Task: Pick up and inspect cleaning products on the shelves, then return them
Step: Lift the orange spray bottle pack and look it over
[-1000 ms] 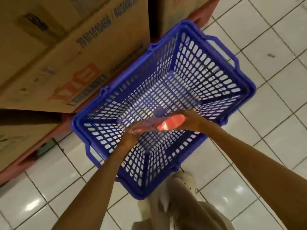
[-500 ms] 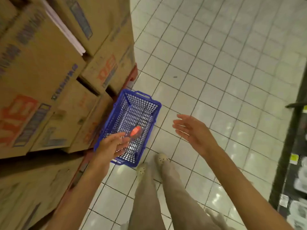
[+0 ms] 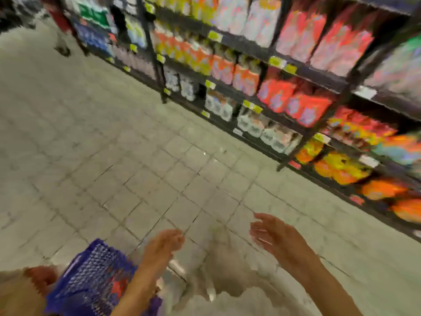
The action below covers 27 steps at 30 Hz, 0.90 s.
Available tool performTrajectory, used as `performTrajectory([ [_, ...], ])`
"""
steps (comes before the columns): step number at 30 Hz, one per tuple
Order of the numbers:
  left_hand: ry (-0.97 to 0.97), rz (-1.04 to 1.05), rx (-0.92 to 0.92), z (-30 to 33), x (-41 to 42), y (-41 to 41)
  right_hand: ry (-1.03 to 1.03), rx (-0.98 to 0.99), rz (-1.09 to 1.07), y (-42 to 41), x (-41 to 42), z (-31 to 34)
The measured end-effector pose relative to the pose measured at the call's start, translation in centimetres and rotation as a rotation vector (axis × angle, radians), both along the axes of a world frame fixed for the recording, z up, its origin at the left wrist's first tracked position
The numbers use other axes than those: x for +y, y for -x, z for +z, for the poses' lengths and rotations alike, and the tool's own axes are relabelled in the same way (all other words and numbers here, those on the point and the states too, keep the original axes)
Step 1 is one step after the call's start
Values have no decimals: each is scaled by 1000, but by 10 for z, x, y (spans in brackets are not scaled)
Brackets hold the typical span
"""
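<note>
The view is blurred by motion. My left hand point(image 3: 163, 244) hangs over the tiled floor, fingers relaxed, holding nothing. My right hand point(image 3: 272, 233) is raised beside it with fingers spread and empty. A blue plastic basket point(image 3: 75, 273) stands on the floor at the lower left, below my left forearm, with a red item point(image 3: 117, 287) inside it. Dark shelves point(image 3: 250, 51) packed with red, orange and yellow product pouches point(image 3: 298, 103) run along the right side, well beyond both hands.
A pale tiled floor point(image 3: 114, 156) fills the middle. Yellow price tags point(image 3: 276, 62) line the shelf edges. Part of a cardboard box point(image 3: 20, 290) shows at the bottom left. A person's legs point(image 3: 61, 26) appear far up the aisle.
The view has swung up from the basket and boxes to the aisle and shelves. The red item has left my hands and lies in the basket. Both hands are now empty.
</note>
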State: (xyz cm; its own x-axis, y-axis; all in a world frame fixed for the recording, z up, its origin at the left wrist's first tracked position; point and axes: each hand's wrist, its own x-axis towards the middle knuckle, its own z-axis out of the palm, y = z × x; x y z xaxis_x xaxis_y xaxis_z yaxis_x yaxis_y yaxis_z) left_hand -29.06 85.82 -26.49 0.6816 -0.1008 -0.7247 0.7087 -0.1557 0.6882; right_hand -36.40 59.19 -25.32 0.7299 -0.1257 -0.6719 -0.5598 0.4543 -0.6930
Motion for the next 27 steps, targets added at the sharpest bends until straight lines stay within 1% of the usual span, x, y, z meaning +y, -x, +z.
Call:
performTrajectory([
  [3, -33, -336, 8, 5, -81, 15, -16, 65, -373, 107, -58, -5],
  [7, -1, -710, -101, 21, -225, 51, 20, 223, -682, 229, -126, -13],
  [10, 38, -1005, -124, 27, -334, 99, 48, 261, -807, 281, -177, -10],
  [12, 71, -1131, -75, 26, -402, 133, 98, 251, -861, 307, -217, -3],
  [16, 133, -1351, -24, 32, -520, 204, 234, 156, -916, 355, -304, 14],
  [18, 142, -1419, -2, 37, -564, 225, 237, 146, -960, 374, -346, 20],
  [20, 125, -1423, 17, 38, -604, 235, 222, 132, -1006, 391, -391, 21],
  [24, 31, -1261, 51, 26, -700, 241, 211, 134, -1060, 425, -488, 17],
  [27, -11, -1247, -38, 12, -792, 253, 218, 144, -1126, 455, -561, 11],
])
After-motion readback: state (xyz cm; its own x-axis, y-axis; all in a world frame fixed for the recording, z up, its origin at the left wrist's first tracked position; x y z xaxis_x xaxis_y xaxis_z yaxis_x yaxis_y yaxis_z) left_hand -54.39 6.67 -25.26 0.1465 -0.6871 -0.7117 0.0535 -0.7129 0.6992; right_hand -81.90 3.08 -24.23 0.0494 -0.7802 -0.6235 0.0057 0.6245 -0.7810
